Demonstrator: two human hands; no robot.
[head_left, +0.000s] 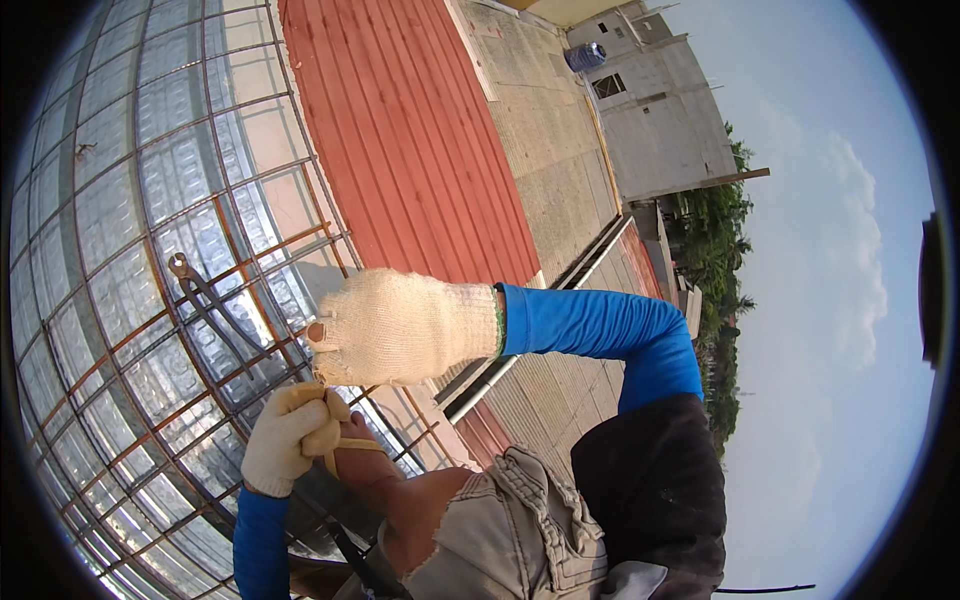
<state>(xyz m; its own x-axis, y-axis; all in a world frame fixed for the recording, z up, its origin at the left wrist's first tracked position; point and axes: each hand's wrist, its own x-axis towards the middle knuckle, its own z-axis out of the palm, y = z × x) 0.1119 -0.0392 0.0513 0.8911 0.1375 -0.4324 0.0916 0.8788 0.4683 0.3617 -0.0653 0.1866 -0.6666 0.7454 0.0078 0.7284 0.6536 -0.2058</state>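
Observation:
My right hand (405,325), in a knitted cream glove with a bare fingertip showing through, is closed over the edge of the steel rod mesh (140,225). Just below it, my left hand (285,440), in a similar glove, has its fingers pinched together, almost touching the right. Anything between the fingers of either hand is hidden or too small to make out. A pair of end-cutting pincers (215,305) with dark handles lies on the mesh beside my hands, held by neither.
Shiny ribbed metal decking (170,105) lies under the mesh. Beyond its edge are a lower red metal roof (400,130) and grey corrugated roofing (545,130). My sandalled foot (370,470) and bent leg are close to my left hand.

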